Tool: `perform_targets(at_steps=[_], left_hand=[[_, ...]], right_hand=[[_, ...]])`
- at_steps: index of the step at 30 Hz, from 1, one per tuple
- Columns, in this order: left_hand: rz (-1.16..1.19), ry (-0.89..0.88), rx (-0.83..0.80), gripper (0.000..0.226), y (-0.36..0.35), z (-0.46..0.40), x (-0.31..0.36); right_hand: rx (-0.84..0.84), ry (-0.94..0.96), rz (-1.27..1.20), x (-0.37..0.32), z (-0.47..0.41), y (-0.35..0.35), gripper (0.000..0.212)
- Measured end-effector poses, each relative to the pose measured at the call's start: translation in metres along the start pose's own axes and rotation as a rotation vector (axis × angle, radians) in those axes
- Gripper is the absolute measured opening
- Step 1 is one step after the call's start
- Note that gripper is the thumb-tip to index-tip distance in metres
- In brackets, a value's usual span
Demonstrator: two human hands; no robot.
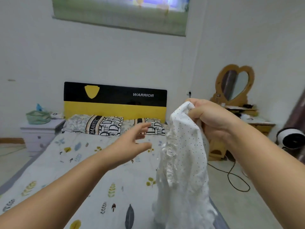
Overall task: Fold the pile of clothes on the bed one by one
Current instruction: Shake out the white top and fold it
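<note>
Gripped in the right hand (pixel 212 118), fingers curled tight round a bunched top edge, a white garment with small dark dots (pixel 184 162) hangs down in loose folds and ruffles above the right edge of the bed (pixel 82 179), its lower end reaching down toward the near right corner. To its left, the left hand (pixel 132 142) is held in the air above the middle of the bed, fingers spread and relaxed, holding nothing and just short of touching the cloth. Both forearms are bare. A pale sheet printed with leaves and small mushrooms covers the bed. At the far end lie two pillows (pixel 105 123) with bold black lettering, set against a black and yellow headboard (pixel 115 101) bearing the word WARRIOR. Beyond the bed's far left corner stands a pale nightstand (pixel 39 133) with a green basket (pixel 38 116) on top. Off the right edge, a wooden dressing table with a heart-shaped mirror (pixel 236 85) stands by the wall, a black cable (pixel 231 176) looping across the floor near it.
</note>
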State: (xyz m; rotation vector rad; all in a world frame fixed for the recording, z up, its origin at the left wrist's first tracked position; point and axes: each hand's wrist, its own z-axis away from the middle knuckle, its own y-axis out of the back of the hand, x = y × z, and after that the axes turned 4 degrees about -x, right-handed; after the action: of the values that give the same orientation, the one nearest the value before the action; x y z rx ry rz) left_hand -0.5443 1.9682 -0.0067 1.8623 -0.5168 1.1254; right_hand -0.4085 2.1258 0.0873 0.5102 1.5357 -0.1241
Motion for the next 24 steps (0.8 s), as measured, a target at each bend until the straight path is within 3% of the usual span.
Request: perform_targets(at_steps=[2, 3, 6, 7, 10, 14, 16, 18, 19, 21, 24], left_hand=[[0.135, -0.080, -0.141, 0.073, -0.003, 0.000, 0.032], [0.154, -0.102, -0.236, 0.073, -0.006, 0.000, 0.043], [0.199, -0.054, -0.414, 0.024, -0.015, 0.008, 0.060], [0.183, -0.018, -0.411, 0.014, -0.019, 0.012, 0.060], [-0.023, 0.003, -0.403, 0.012, -0.023, 0.024, 0.050], [-0.219, 0.040, -0.436, 0.005, -0.008, 0.045, 0.037], [-0.256, 0.098, -0.381, 0.009, 0.007, 0.052, 0.030], [-0.310, 0.117, -0.217, 0.009, 0.023, 0.055, 0.025], [-0.345, 0.124, -0.102, 0.014, 0.031, 0.054, 0.023], [-0.316, 0.137, 0.106, 0.021, 0.047, 0.056, 0.026], [-0.004, 0.105, 0.256, 0.024, 0.068, 0.065, 0.038]], right_hand=[[-0.035, 0.026, 0.039, -0.017, 0.015, -0.004, 0.039], [-0.036, 0.035, 0.054, -0.025, 0.022, -0.005, 0.039], [0.062, 0.051, 0.101, -0.042, 0.042, 0.000, 0.037], [0.133, 0.052, 0.126, -0.046, 0.047, 0.005, 0.035], [0.380, 0.039, 0.249, -0.052, 0.059, 0.026, 0.030], [0.583, 0.036, 0.325, -0.047, 0.075, 0.050, 0.026], [0.636, 0.002, 0.241, -0.040, 0.080, 0.058, 0.017], [0.604, -0.072, 0.152, -0.034, 0.085, 0.060, 0.001], [0.559, -0.098, 0.162, -0.030, 0.087, 0.061, 0.004], [0.429, -0.095, 0.327, -0.020, 0.090, 0.062, 0.008], [0.319, -0.054, 0.581, -0.002, 0.088, 0.057, 0.017]])
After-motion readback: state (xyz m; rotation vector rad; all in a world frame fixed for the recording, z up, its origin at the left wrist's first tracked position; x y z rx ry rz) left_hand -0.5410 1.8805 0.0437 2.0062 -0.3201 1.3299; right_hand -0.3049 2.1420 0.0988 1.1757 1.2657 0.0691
